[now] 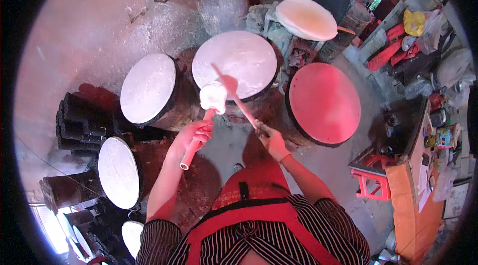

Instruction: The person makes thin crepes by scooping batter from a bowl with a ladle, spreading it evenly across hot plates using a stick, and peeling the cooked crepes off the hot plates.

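Observation:
My left hand is wrapped round a pale hollow tube, whose near end points down toward me. A soft white lump, like dough or batter, sits at the tube's far end, over the near edge of a round griddle coated white. My right hand grips a long thin stick that slants forward and left across the griddle. The stick's far tip is over the white surface; I cannot tell whether it touches.
More round white-topped griddles stand at left and lower left, with a red-lit one at right. A pale round stack stands behind. Dark cylinders are piled at left. A red stool stands beside the cluttered right-hand table.

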Demonstrator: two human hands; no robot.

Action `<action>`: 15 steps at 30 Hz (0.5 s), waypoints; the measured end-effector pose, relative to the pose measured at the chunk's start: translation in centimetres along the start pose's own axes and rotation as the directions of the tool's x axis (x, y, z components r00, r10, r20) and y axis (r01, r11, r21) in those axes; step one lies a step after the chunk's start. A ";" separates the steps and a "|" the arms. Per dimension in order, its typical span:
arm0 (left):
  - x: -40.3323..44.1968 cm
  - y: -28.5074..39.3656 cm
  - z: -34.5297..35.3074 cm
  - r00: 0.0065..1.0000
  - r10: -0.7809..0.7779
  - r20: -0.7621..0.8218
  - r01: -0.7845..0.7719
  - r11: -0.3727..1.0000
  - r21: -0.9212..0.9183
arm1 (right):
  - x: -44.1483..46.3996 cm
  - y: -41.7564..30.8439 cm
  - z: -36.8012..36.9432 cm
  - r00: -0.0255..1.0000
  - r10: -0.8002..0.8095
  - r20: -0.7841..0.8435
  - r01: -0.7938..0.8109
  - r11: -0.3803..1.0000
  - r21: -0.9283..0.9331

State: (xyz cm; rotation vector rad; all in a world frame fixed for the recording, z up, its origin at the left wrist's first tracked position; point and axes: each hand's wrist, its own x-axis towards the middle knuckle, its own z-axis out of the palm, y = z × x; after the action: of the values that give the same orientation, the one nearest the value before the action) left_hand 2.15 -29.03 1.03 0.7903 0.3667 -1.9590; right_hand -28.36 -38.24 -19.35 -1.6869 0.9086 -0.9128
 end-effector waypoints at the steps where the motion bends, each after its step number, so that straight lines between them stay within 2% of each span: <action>1: -0.5 -0.3 -0.9 1.000 -0.011 -0.005 0.011 1.000 -0.004 | -1.5 -1.2 -0.1 0.998 0.040 0.051 -0.036 0.995 -0.092; 3: -1.9 -1.1 -3.0 0.999 -0.035 -0.018 0.034 0.998 -0.045 | -1.6 0.2 -1.6 0.978 0.200 -0.060 -0.186 0.966 0.180; 4: -2.5 -1.1 -4.4 0.999 -0.053 -0.003 0.053 0.999 -0.012 | -1.2 -3.6 -2.9 0.961 0.223 -0.163 -0.191 0.963 0.192; 5: -3.2 -1.3 -5.2 0.997 -0.071 -0.010 0.071 0.997 -0.009 | -0.7 -7.6 -3.3 0.894 0.291 -0.342 -0.250 0.955 0.160; 7: -4.8 -1.6 -6.1 0.998 -0.041 -0.045 0.042 0.999 0.015 | -4.3 -6.0 -2.7 0.919 0.272 -0.285 -0.301 0.952 -0.062; 9: -5.3 -1.2 -6.8 0.998 -0.048 -0.031 0.050 0.997 0.053 | -9.4 -5.8 -1.8 0.987 0.159 -0.001 -0.136 0.840 -0.525; 10: -6.0 -1.5 -5.9 0.997 -0.019 -0.070 0.024 0.997 0.073 | -11.2 -5.6 -1.4 0.964 0.206 0.166 -0.143 0.934 -0.329; 11: -6.5 -1.6 -5.3 0.994 0.015 -0.106 -0.005 0.995 0.099 | -12.1 -5.2 -1.6 0.966 0.203 0.159 -0.143 0.935 -0.325; 13: -6.7 -2.3 -3.1 0.990 0.057 -0.131 -0.035 0.986 0.165 | -13.0 -4.4 -2.5 0.984 0.175 0.015 -0.171 0.974 -0.149; 14: -6.8 -2.9 -1.7 0.971 0.190 -0.145 -0.134 0.934 0.330 | -13.1 -3.7 -3.7 0.981 0.124 -0.149 -0.115 0.991 0.070; 15: -6.7 -3.8 0.9 0.937 0.323 -0.129 -0.224 0.844 0.487 | -12.5 -2.9 -5.9 0.980 0.115 -0.160 -0.104 0.992 0.074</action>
State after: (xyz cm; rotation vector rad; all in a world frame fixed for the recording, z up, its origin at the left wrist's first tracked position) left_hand 0.72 -23.12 5.85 1.2892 -0.1116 -1.7085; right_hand -38.65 -28.86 -17.11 -1.5075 1.0593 -1.0064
